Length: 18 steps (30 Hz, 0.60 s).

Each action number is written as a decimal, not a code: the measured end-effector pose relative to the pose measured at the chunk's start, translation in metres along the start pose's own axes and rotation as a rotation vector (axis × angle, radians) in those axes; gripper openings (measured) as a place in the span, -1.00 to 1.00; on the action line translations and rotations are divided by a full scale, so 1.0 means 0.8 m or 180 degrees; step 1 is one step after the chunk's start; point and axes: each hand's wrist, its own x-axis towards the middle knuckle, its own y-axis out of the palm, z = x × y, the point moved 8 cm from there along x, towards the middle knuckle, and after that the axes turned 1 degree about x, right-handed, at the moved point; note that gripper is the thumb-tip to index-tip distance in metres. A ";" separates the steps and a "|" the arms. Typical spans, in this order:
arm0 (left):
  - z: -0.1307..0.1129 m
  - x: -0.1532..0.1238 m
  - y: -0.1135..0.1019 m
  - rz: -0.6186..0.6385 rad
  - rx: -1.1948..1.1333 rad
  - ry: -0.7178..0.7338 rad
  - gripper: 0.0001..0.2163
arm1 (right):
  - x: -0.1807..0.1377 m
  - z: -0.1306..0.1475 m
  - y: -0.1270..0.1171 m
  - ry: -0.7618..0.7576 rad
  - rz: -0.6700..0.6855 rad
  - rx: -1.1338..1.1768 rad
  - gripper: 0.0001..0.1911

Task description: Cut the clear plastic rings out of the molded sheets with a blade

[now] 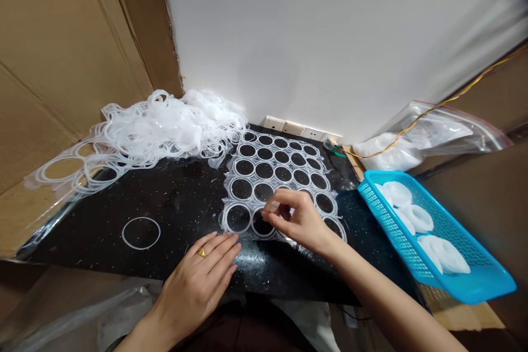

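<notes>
A translucent white sheet of joined rings (277, 168) lies flat on the black speckled table (173, 203). My right hand (299, 220) rests on the sheet's near edge, thumb and fingers pinched together on part of a ring. My left hand (202, 280), wearing a gold ring, lies flat with fingers stretched out on the table, fingertips touching the sheet's near left corner. One loose ring (141, 232) lies alone on the table to the left.
A tangled heap of ring scrap (152, 129) sits at the back left against cardboard (61, 55). A blue basket (449, 242) with white round pieces stands at the right. A clear bag (429, 137) and a yellow wire lie behind it.
</notes>
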 end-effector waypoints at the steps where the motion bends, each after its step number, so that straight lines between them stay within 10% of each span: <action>1: 0.000 0.000 0.000 -0.0014 0.0002 0.0003 -0.69 | 0.002 -0.006 0.008 0.0002 0.0090 -0.0113 -0.84; 18: 0.000 -0.001 -0.003 -0.0209 -0.0100 -0.0087 -0.67 | 0.019 -0.018 0.061 0.0337 0.0716 -0.1708 -0.85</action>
